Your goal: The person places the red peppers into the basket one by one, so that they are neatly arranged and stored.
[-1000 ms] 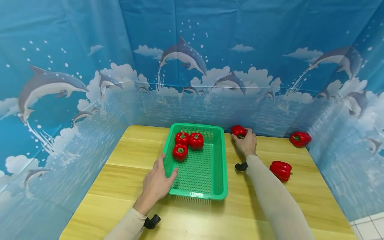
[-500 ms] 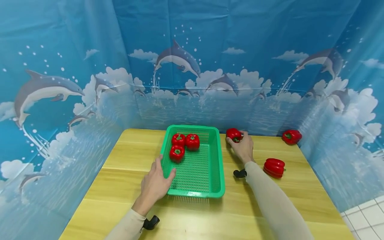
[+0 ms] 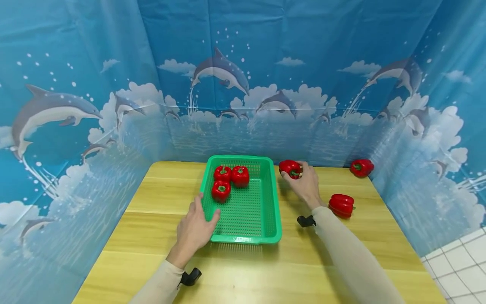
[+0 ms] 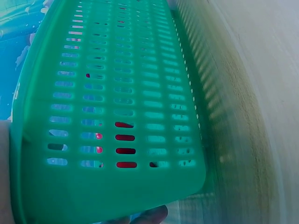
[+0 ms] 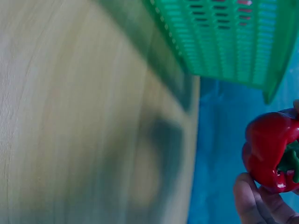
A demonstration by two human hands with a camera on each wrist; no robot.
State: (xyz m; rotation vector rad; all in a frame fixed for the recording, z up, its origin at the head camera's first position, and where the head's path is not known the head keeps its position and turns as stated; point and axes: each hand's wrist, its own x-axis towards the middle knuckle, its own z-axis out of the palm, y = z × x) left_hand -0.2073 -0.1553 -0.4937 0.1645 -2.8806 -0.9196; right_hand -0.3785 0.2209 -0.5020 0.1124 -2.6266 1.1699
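Note:
A green plastic basket [image 3: 243,240] with slotted walls stands on the table. Inside, at its back left, sit three red bell peppers [image 3: 221,191]. At the basket's near left side is my left hand [image 3: 194,230], thumb stretched over the rim and fingers along the outer wall. To the basket's right, my right hand [image 3: 306,185] grips another red bell pepper [image 3: 290,168] between thumb and fingers. That pepper's green stem [image 5: 290,161] shows in the right wrist view, where the pepper appears raised off the table.
One red bell pepper [image 3: 361,167] lies at the table's back right corner and another red bell pepper [image 3: 341,205] lies nearer, beside my right forearm. A blue dolphin-print curtain [image 3: 243,131] borders the yellow wooden table [image 3: 152,236] behind and at both sides.
The gripped pepper has risen slightly and moved toward the basket with my right hand. My left hand stays at the basket's side. The head view has shifted a little to the right.

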